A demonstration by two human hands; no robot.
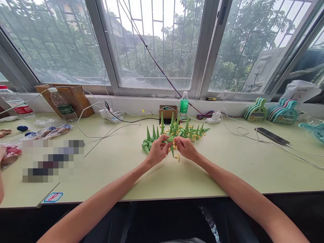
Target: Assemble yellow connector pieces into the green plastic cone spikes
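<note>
Both hands pinch one green spike [172,147] between them: the left hand [158,152] has its fingertips closed on the wide top end, and the right hand [186,148] grips the same end from the other side. The spike hangs point down between the two thumbs, just above the table [227,168]. A small yellow piece [178,157] lies on the table just below the right hand. Just beyond the knuckles sits a pile of green spikes [177,130], some upright, some lying flat. Behind it stand a small cardboard box [168,110] and a green bottle [184,103]. A phone [272,135] lies well apart on the right.
</note>
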